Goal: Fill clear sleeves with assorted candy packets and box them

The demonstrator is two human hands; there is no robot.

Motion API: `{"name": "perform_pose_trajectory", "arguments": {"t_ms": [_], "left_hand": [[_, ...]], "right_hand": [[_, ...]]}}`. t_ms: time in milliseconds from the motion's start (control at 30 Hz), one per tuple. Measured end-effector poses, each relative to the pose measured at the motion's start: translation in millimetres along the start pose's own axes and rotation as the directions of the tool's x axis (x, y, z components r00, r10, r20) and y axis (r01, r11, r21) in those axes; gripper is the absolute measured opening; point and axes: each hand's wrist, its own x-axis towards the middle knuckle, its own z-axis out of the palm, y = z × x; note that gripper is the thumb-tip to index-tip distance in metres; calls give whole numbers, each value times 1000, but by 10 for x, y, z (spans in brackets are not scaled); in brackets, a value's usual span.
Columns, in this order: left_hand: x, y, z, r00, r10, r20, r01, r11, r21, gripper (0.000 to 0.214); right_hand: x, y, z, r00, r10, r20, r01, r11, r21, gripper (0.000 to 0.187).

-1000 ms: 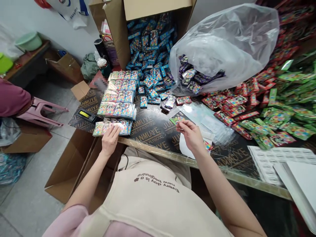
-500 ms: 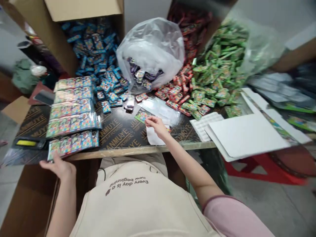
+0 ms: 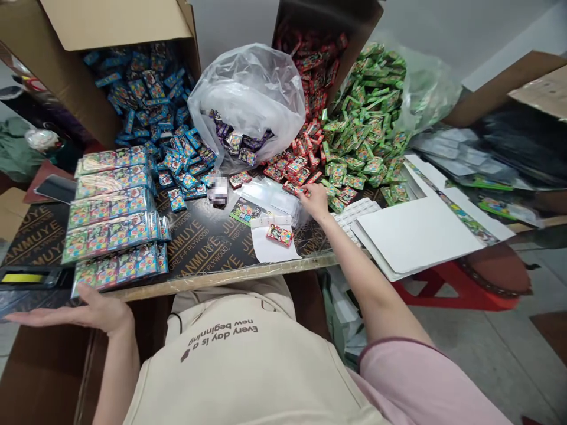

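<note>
One head view, looking forward and steeply down over the person's chest. It sits close above the surface (image 3: pixel 208 236). Boxes (image 3: pixel 110 23) fill the far edge.

Apron (image 3: pixel 221 336) reads "Every day is a new beginning"; tabletop (image 3: pixel 208 243) apparently "ANMUYE PLYWOOD".

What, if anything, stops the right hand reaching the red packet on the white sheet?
Probably yes, it can: the right hand is close by, the red packet lies uncovered on the white sheet, nothing between.
</note>
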Motion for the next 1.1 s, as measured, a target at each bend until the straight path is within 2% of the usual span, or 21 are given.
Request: {"name": "perform_pose_trajectory", "arguments": {"t_ms": [67,100,167,233,333,433,500,567,633,700,767,833,867,933,1033,1100], "left_hand": [[-92,336,-32,986,138,-90,-137,990,9,93],[-148,522,-13,977,202,-68,-205,978,-40,100],[-267,888,88,955,280,93,-263,951,-161,97],[-377,1190,241,898,369,239,-292,907,-304,82],[-490,1453,463,810,455,370,-278,854,-440,65],[-525,1529,616,742,483,465,-248,842,-479,59],[-496,1532,692,691,457,560,-175,857,-485,61],[-413,1535,763,630,402,665,-29,868,-496,68],[-279,1569,828,569,344,747,183,833,-522,77],[-122,1658,883,513,331,792,397,727,-560,80],[2,1804,923,463,380,801,553,582,-596,76],[47,1969,948,424,429,798,645,475,-599,72],[35,2040,955,410,432,803,670,455,-586,71],[-36,2122,958,384,399,833,692,472,-546,72],[-158,2052,940,342,337,877,697,535,-477,76],[-182,1914,921,326,294,898,699,564,-439,75]], "right_hand": [[-55,-211,92,991,-110,74,105,992,64,21],[-90,-344,143,981,-149,122,139,987,86,21],[-158,-621,245,962,-175,211,162,984,79,29],[-201,-847,332,956,-133,261,127,991,38,42],[-163,-992,412,948,-53,313,31,997,73,40],[-7,-918,362,941,-26,337,-23,990,140,30],[118,-829,205,971,-5,240,-42,981,190,20],[212,-790,-51,999,35,-16,-27,937,347,11],[232,-855,-350,950,89,-300,98,826,556,9],[150,-1034,-599,904,92,-419,252,676,692,12],[-11,-1282,-704,899,75,-431,326,543,774,17],[-159,-1499,-630,925,49,-377,306,495,813,19],[-193,-1562,-541,940,45,-339,272,503,820,19],[-144,-1552,-326,965,77,-252,165,570,805,17],[169,-1231,-127,961,227,-155,-59,721,691,13],[406,-946,-150,942,294,-161,-121,747,653,23]]}}
